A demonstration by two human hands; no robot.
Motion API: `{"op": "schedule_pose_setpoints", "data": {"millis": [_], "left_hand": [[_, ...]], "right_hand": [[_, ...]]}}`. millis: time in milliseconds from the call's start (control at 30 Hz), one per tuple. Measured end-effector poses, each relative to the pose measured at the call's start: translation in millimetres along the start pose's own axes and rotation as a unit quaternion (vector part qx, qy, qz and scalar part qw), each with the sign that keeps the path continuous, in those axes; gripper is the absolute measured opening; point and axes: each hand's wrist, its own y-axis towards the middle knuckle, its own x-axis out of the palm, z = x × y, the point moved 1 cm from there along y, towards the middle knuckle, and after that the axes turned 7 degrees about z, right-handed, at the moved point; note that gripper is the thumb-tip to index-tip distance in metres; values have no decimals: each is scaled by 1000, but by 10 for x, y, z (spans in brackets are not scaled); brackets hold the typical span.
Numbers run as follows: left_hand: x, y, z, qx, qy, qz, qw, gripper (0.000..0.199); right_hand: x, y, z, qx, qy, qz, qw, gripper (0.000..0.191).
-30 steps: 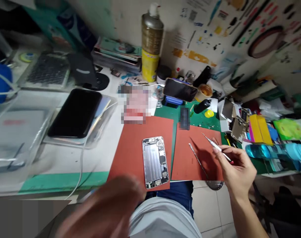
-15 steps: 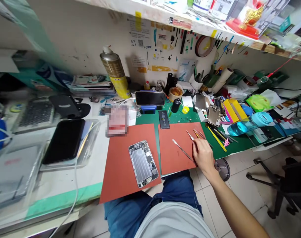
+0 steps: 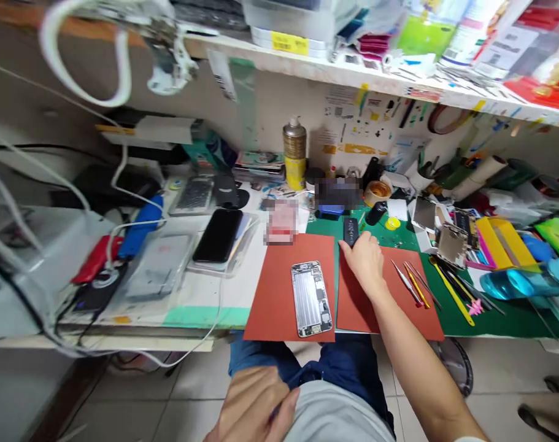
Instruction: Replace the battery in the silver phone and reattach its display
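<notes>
My right hand (image 3: 364, 261) reaches over the right-hand brown mat (image 3: 403, 294), thumb and fingers apart at the lower end of a black phone battery (image 3: 350, 229). I cannot make out a firm grip on it. My left hand (image 3: 256, 402) is closed low over my lap; anything inside it is hidden. An opened phone (image 3: 311, 299), its inner parts showing, lies on the left-hand brown mat (image 3: 270, 313). Tweezers (image 3: 407, 283) and a yellow-handled tool (image 3: 417, 285) lie right of my right forearm.
A dark phone (image 3: 218, 236) lies on plastic packaging at left. White cables hang over the front edge. A spray can (image 3: 294, 156) stands at the back. At right are a yellow box (image 3: 509, 245), a blue bottle (image 3: 523, 282) and several tools. A loaded shelf (image 3: 297, 64) overhangs the bench.
My right hand has moved left and away from me, from the tweezers to the battery. My left hand has come into view. The metal spudger no longer shows. The view has swung left.
</notes>
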Motion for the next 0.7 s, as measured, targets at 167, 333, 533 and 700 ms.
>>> {"op": "schedule_pose_setpoints", "data": {"millis": [167,333,533,700], "left_hand": [[132,-138,-268,-104,-30,1,994,23],[103,-85,-486,-72,-16,-57,996,15],[132,560,-963,65,97,-198,973,51],[513,1121,-1206,200,101,-354,908,81]], "right_hand": [[-6,133,69,92,38,-34,994,46],[-8,117,195,157,169,-40,972,30],[-305,-221,392,196,382,-45,902,51],[-728,-776,732,211,497,-52,840,59]]}}
